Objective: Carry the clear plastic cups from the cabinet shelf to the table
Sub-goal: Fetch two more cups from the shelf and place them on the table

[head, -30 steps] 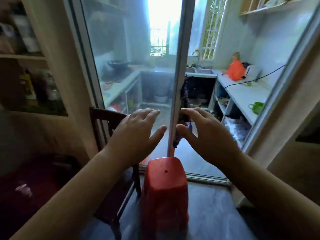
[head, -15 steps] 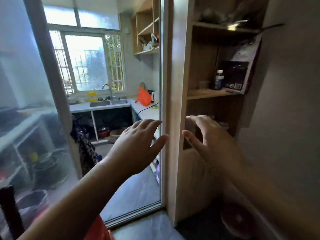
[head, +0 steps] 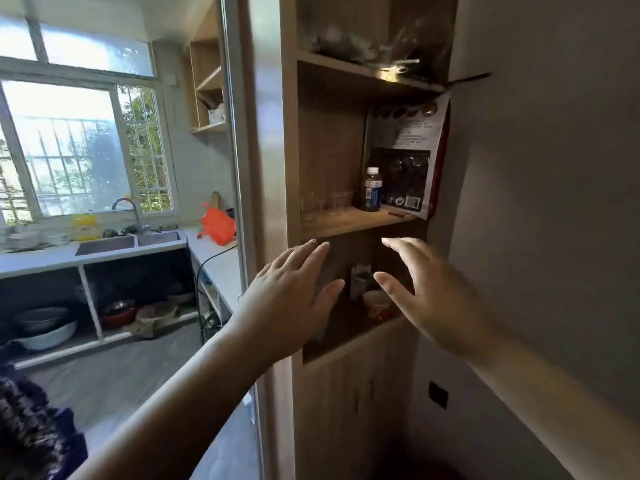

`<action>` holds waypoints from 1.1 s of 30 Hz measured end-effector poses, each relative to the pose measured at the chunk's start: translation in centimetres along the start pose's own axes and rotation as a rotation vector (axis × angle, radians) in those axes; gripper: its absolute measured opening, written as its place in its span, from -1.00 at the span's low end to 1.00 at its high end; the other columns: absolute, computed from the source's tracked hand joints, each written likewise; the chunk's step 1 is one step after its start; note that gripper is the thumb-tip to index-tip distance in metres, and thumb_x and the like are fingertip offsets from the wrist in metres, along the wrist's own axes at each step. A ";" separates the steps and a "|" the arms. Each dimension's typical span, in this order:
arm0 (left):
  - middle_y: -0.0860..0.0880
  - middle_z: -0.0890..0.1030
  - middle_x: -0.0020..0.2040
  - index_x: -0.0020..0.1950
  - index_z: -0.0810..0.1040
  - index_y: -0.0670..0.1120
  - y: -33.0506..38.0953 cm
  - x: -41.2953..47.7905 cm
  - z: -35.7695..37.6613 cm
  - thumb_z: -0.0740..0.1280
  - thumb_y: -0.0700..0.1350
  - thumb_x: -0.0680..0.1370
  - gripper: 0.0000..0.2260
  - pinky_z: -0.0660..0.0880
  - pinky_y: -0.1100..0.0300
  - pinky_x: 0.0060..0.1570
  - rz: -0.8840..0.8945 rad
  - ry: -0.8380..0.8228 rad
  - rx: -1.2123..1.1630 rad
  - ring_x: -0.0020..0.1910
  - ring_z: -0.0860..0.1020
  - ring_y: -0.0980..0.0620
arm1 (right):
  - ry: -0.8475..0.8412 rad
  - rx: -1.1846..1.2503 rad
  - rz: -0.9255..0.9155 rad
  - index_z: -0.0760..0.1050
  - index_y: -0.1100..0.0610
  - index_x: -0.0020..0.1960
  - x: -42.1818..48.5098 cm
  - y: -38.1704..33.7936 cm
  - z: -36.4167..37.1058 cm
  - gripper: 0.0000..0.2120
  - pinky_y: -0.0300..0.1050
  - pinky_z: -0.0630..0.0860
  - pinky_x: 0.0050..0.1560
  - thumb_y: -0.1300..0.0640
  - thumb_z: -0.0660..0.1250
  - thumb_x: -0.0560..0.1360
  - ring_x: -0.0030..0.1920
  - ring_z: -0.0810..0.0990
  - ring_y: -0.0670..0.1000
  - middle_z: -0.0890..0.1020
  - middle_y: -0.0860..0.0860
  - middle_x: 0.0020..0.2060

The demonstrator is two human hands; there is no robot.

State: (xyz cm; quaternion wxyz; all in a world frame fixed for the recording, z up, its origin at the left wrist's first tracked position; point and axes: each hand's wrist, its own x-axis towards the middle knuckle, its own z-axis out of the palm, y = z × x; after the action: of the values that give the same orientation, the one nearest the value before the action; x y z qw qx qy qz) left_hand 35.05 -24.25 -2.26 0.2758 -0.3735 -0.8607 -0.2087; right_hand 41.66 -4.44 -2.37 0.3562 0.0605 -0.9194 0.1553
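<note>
Clear plastic cups (head: 327,202) stand on the middle shelf (head: 349,221) of a narrow wooden cabinet, left of a small bottle (head: 371,190); they are faint and hard to tell apart. My left hand (head: 291,303) hovers below that shelf's front edge, fingers spread and holding nothing. My right hand (head: 433,299) is raised beside it in front of the lower compartment, also spread and holding nothing. Both hands are apart from the cups.
A large dark snack bag (head: 407,161) leans at the shelf's right. A carton (head: 360,280) and a lidded tub (head: 375,303) sit on the lower shelf. A glass sliding door frame (head: 242,202) stands left of the cabinet, with a kitchen counter and sink (head: 128,242) beyond. A wall (head: 554,202) is on the right.
The view has swung right from the glass door and red stool to the cabinet and come closer. Both hands stay raised and spread, now reaching nearer the shelves.
</note>
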 end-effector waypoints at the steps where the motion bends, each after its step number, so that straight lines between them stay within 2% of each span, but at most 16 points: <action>1: -0.01 0.23 0.49 0.46 0.15 -0.01 -0.6 1.3 0.9 0.08 0.19 0.54 -0.46 0.08 0.13 0.39 0.005 0.007 0.001 0.46 0.14 0.03 | 0.018 -0.002 0.002 0.23 -0.01 0.41 1.2 1.1 0.4 -0.49 -0.28 0.23 0.18 -0.18 0.11 0.52 0.34 0.28 -0.16 0.36 -0.10 0.37; 8: -0.02 0.18 0.50 0.47 0.09 -0.01 -4.1 9.2 7.3 0.05 0.22 0.53 -0.42 0.11 0.04 0.41 -0.004 0.002 0.010 0.47 0.11 0.02 | 0.049 0.032 0.034 0.28 0.00 0.39 6.8 7.9 4.3 -0.54 -0.31 0.22 0.16 -0.12 0.16 0.53 0.32 0.31 -0.17 0.39 -0.10 0.35; 14: -0.04 0.14 0.52 0.49 0.04 -0.04 -6.1 14.5 12.2 0.05 0.22 0.52 -0.39 0.05 0.07 0.42 -0.029 -0.035 0.054 0.49 0.05 0.01 | 0.033 0.068 -0.003 0.29 -0.02 0.36 11.4 13.5 7.4 -0.56 -0.40 0.20 0.10 -0.10 0.19 0.52 0.25 0.28 -0.26 0.42 -0.12 0.31; 16: -0.05 0.12 0.52 0.49 0.02 -0.05 -6.7 16.2 13.8 0.04 0.22 0.52 -0.38 0.02 0.08 0.42 -0.053 -0.041 0.078 0.49 0.02 0.02 | 0.018 0.101 -0.021 0.31 -0.03 0.33 13.4 15.4 8.6 -0.58 -0.36 0.26 0.10 -0.09 0.22 0.51 0.24 0.33 -0.23 0.45 -0.12 0.27; 18: -0.06 0.07 0.53 0.50 -0.01 -0.06 -7.3 18.2 15.2 0.04 0.22 0.53 -0.37 0.00 0.10 0.41 -0.086 -0.043 0.115 0.49 0.00 0.01 | 0.002 0.113 -0.045 0.31 0.01 0.34 15.7 17.5 10.0 -0.56 -0.25 0.32 0.20 -0.08 0.23 0.51 0.30 0.35 -0.13 0.44 -0.07 0.30; 20: -0.07 -0.01 0.54 0.50 -0.06 -0.06 -7.9 20.5 16.5 0.06 0.20 0.54 -0.36 0.00 0.08 0.41 -0.132 -0.061 0.144 0.49 -0.03 0.00 | -0.009 0.121 -0.073 0.30 0.04 0.37 18.4 19.4 11.3 -0.54 -0.20 0.27 0.29 -0.05 0.24 0.51 0.34 0.32 -0.08 0.42 -0.03 0.34; 25: -0.09 -0.11 0.54 0.50 -0.13 -0.10 -9.8 26.5 19.6 0.05 0.16 0.57 -0.37 -0.03 0.04 0.43 -0.234 -0.149 0.237 0.50 -0.13 -0.03 | -0.022 0.149 -0.174 0.28 0.08 0.39 25.1 23.8 14.1 -0.52 -0.32 0.18 0.21 -0.04 0.24 0.52 0.31 0.34 -0.07 0.41 0.00 0.34; 30: -0.06 -0.13 0.54 0.50 -0.12 -0.07 -12.1 31.6 22.3 0.04 0.16 0.57 -0.39 -0.08 0.02 0.42 -0.355 -0.151 0.279 0.49 -0.16 0.00 | -0.154 0.187 -0.187 0.21 0.09 0.43 31.6 27.8 17.9 -0.47 -0.20 0.20 0.28 -0.08 0.20 0.54 0.38 0.27 -0.04 0.34 0.00 0.40; 33: -0.04 -0.07 0.55 0.50 -0.06 -0.05 -13.4 33.4 23.4 0.04 0.19 0.56 -0.39 -0.04 0.01 0.42 -0.410 -0.162 0.297 0.49 -0.12 0.01 | -0.199 0.172 -0.233 0.25 0.11 0.41 34.4 28.9 20.1 -0.49 -0.13 0.22 0.33 -0.04 0.23 0.53 0.38 0.28 0.00 0.36 0.04 0.39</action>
State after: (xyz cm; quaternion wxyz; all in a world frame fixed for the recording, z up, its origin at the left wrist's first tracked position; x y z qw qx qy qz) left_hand -1.55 -1.87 -1.03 0.2099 -0.1623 -0.9589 -0.1011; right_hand -2.98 16.18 -0.23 0.2727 0.2118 -0.9202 0.1846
